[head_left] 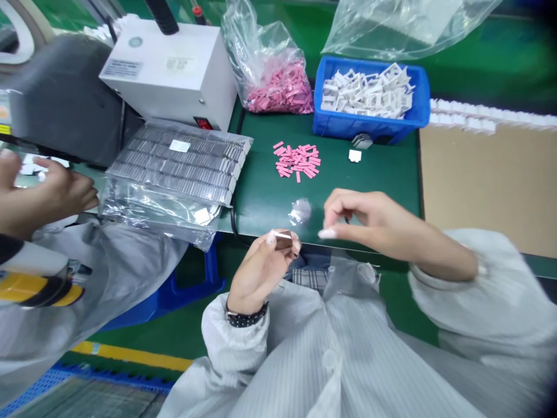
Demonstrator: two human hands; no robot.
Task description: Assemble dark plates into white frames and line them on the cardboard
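"What covers the far side of the bench?"

"The workbench (270,136) is smooth green with a soft sheen, the bin (348,130) is glossy blue plastic, and the bag (265,52) is crinkled clear plastic."

"And nearby?"

"The smock (348,371) is thin striped cloth; the small block (284,239) looks like brownish metal."

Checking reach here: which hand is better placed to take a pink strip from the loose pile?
Right hand, probably: it looks empty and near the pink strips, while the left hand pinches a small brown block.
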